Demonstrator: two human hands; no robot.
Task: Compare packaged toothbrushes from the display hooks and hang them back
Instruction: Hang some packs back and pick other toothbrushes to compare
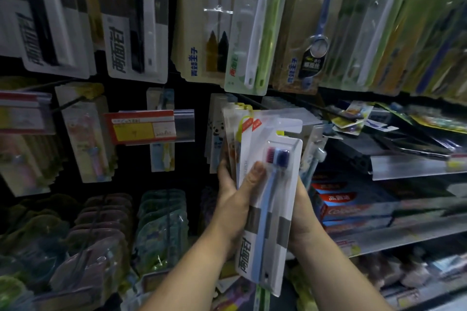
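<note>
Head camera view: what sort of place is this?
Likely a shop's dental-care aisle: carded clear-plastic toothbrush packs hanging in rows, a red and yellow price tag, and red toothpaste boxes on a grey shelf.

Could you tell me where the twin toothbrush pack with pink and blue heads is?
Head view, lower centre: the twin toothbrush pack is held between the left hand and right hand, just left of the toothpaste boxes.

Twin toothbrush pack (275, 209), white card, pink and blue heads up, right of the red price tag (141, 126), other packs (252, 131) fanned behind it.
</note>
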